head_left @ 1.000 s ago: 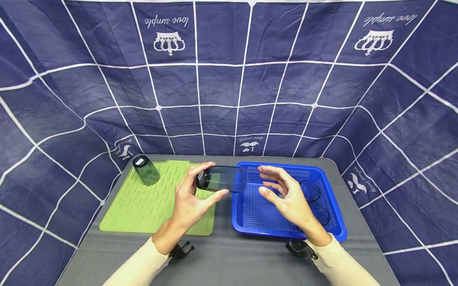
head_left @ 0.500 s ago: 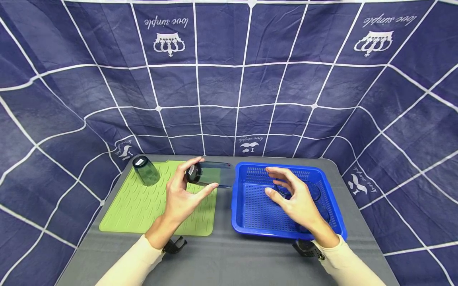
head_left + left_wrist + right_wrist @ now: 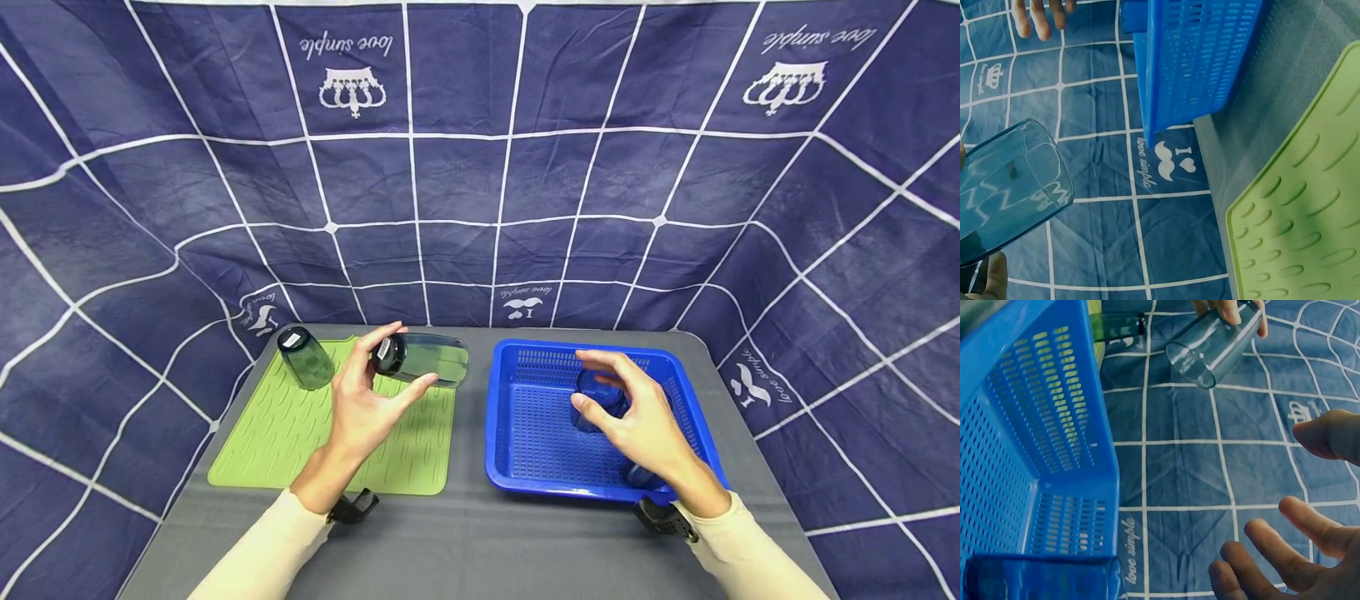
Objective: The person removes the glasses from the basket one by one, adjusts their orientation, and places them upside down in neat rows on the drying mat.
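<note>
A clear blue-grey drinking glass point(image 3: 431, 360) lies nearly sideways in the air over the right part of the green mat point(image 3: 285, 450). My left hand point(image 3: 360, 408) grips it round the dark base, its mouth pointing right. Upside down at the mat's back left corner stands another glass point(image 3: 311, 367), with a white label on its base. My right hand point(image 3: 645, 425) hovers over the blue basket point(image 3: 492, 417), fingers loosely bent and apart, holding nothing. Behind those fingers a glass point(image 3: 590, 385) shows in the basket. The right wrist view also catches a basket glass point(image 3: 1041, 578).
Another glass point(image 3: 641, 477), mostly covered by the right hand, is at the basket's front right. Mat and basket sit side by side on a grey tabletop point(image 3: 465, 533). A blue checked cloth point(image 3: 465, 183) encloses the back and sides.
My left hand has carried the glass left, from beside the basket to over the mat. My right hand has drifted right and slightly down, away from the glass.
</note>
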A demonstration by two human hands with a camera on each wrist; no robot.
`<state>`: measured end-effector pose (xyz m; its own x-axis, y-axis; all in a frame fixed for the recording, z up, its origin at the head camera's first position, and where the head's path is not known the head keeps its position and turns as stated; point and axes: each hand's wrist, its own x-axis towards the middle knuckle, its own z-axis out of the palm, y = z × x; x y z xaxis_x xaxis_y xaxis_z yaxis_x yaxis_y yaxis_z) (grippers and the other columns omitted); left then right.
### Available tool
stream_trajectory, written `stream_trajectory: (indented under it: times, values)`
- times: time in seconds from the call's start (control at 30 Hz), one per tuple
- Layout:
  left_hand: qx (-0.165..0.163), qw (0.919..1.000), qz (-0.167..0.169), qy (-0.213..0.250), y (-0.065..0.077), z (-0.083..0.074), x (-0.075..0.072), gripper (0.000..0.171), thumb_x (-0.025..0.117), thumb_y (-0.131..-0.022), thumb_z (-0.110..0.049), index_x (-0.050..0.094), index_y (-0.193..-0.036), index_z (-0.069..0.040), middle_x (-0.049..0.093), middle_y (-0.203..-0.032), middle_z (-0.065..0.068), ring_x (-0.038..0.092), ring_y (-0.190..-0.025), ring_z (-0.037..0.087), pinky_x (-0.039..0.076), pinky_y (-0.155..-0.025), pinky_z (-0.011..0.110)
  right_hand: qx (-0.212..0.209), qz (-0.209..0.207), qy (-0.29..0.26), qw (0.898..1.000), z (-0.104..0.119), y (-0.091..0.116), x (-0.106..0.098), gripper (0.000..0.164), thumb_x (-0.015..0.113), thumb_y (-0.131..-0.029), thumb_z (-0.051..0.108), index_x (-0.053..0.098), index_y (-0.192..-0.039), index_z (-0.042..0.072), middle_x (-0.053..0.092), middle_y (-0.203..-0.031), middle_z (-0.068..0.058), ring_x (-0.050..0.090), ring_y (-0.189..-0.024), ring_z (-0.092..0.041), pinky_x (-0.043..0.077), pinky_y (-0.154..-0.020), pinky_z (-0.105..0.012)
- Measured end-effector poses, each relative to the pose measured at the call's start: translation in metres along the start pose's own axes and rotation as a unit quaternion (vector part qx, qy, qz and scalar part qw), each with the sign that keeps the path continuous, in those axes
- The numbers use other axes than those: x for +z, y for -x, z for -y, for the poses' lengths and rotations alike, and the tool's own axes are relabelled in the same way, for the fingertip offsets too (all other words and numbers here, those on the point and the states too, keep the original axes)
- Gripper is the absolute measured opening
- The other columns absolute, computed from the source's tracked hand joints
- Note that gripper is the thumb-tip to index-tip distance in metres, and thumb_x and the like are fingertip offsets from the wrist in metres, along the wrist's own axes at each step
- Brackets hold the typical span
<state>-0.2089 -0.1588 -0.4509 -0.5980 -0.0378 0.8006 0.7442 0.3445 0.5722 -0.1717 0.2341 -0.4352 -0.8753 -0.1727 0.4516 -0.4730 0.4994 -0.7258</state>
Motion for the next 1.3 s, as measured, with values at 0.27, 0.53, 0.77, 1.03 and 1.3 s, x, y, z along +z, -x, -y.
stream_trajectory:
  times: [0.27,0.53,0.77,1.03,1.3]
  values:
    - [-0.016,0.9992,-0.008,-0.037,0.001,0.010,-0.006,0.089,0.111,-0.071,-0.001,0.073,-0.152,-0.005,0.084,-0.136,0.015,0.072,-0.116,0.000,0.046,-0.071,0.009,-0.005,0.001,0.069,0.998,-0.007,-0.001,-0.010,0.061,0.094,-0.097,0.015,0.073,-0.154,0.023,0.078,-0.149,-0.003,0.076,-0.130,-0.017,0.058,-0.111,-0.022]
    - [-0.053,0.9961,-0.007,-0.070,-0.002,0.004,-0.007,0.086,0.107,-0.070,0.010,0.072,-0.147,0.003,0.082,-0.133,0.025,0.065,-0.106,-0.006,0.043,-0.080,0.004,-0.017,0.013,0.119,0.993,-0.015,-0.001,-0.016,0.063,0.096,-0.095,0.018,0.072,-0.154,0.016,0.078,-0.147,-0.005,0.077,-0.128,-0.037,0.058,-0.108,-0.036]
    - [-0.070,0.9927,-0.007,-0.098,0.003,0.025,-0.013,0.089,0.111,-0.070,0.002,0.073,-0.150,-0.006,0.083,-0.135,0.020,0.064,-0.110,-0.005,0.044,-0.082,0.007,-0.025,0.022,0.141,0.989,-0.022,-0.004,-0.020,0.065,0.096,-0.095,0.019,0.072,-0.155,0.015,0.078,-0.147,-0.009,0.075,-0.127,-0.034,0.055,-0.101,-0.027]
    - [-0.092,0.9883,0.001,-0.121,0.005,0.043,-0.020,0.089,0.112,-0.075,-0.010,0.073,-0.155,-0.019,0.084,-0.136,0.012,0.068,-0.112,-0.002,0.048,-0.087,0.008,-0.016,0.041,0.162,0.986,-0.030,-0.010,-0.027,0.068,0.097,-0.095,0.026,0.070,-0.157,0.016,0.073,-0.155,-0.009,0.068,-0.147,-0.037,0.050,-0.119,-0.059]
    - [-0.118,0.9810,0.004,-0.154,0.006,0.054,-0.024,0.091,0.111,-0.076,-0.011,0.071,-0.158,-0.019,0.082,-0.137,0.015,0.071,-0.119,0.009,0.049,-0.097,0.006,0.009,0.070,0.172,0.983,-0.033,-0.014,-0.032,0.071,0.096,-0.097,0.031,0.067,-0.160,0.016,0.068,-0.160,-0.014,0.064,-0.151,-0.041,0.049,-0.122,-0.070]
